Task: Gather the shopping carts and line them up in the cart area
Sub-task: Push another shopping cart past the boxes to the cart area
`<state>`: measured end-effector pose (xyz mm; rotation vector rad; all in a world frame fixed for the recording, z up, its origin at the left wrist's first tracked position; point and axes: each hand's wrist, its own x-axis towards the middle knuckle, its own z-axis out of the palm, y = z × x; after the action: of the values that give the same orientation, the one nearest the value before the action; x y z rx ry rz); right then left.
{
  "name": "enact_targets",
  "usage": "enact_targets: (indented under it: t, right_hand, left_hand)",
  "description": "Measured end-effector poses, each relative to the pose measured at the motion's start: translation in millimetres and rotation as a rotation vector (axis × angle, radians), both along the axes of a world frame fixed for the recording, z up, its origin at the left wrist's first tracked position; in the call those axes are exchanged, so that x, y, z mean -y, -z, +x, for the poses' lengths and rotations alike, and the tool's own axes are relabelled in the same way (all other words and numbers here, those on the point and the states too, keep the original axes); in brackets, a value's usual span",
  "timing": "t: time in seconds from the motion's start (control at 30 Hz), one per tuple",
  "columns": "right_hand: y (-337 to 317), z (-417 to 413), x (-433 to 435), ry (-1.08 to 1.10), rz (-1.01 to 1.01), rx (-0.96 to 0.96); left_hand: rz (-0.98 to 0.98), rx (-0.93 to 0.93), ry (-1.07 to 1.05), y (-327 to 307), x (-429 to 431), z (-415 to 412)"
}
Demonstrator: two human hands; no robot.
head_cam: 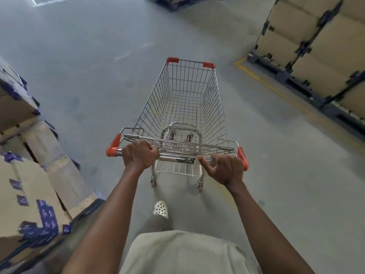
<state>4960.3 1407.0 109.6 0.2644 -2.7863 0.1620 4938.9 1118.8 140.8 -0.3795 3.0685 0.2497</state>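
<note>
Along the floor's left edge stand stacked cardboard boxes (23, 175) with blue tape and print; their near corner comes close to the person's left arm. Beyond them the grey floor (88, 76) lies wide and bare up to a white line (51, 1) in the far left corner. One cart (187, 99) stands in the middle of the floor, nose pointing away, with its wire basket holding nothing. It has open floor on both sides and ahead. It carries four red caps (172, 60): two on the front corners and two at the ends of the handle (177, 156). Two rear wheels show under it. The left hand (139, 154) is wrapped in a full fist round the handle's left part, just inside the red end. The right hand (225, 169) grips the right part with its fingers curled over the bar and its thumb lying out along it. The cart thus lies straight ahead of both hands, at arms' reach, and its basket is beyond the knuckles. One white shoe (161, 209) steps just behind the rear wheels. Right of the cart a yellow line (254, 74) runs across the floor. Behind it, along the right edge, tall tan boxes (316, 46) sit on dark pallets (280, 73), well apart from the cart.
</note>
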Motion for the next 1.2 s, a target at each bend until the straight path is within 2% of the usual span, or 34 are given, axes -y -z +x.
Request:
enact_targets:
  t: [0.23, 0.43, 0.57, 0.87, 1.2]
  right_hand:
    - [-4.1, -75.1, 20.7, 0.157, -0.017, 0.101]
    - [-20.4, -142.9, 34.6, 0.312, -0.098, 0.365]
    - [-19.5, -199.2, 31.6, 0.375, -0.135, 0.449]
    - [-14.3, -328.8, 21.7, 0.492, -0.138, 0.399]
    - [-21.0, -478.2, -16.8, 0.491, -0.182, 0.424]
  left_hand:
    - [0.027, 0.03, 0.157, -0.9, 18.2, -110.9]
    - [-0.015, 0.088, 0.248, -2.5, 21.9, -193.7]
    - [0.0, 0.076, 0.284, -0.6, 15.1, -254.7]
    - [-0.016, 0.025, 0.315, 9.5, -3.6, -400.9]
    - [-0.02, 0.03, 0.353, 9.0, -52.1, -571.1]
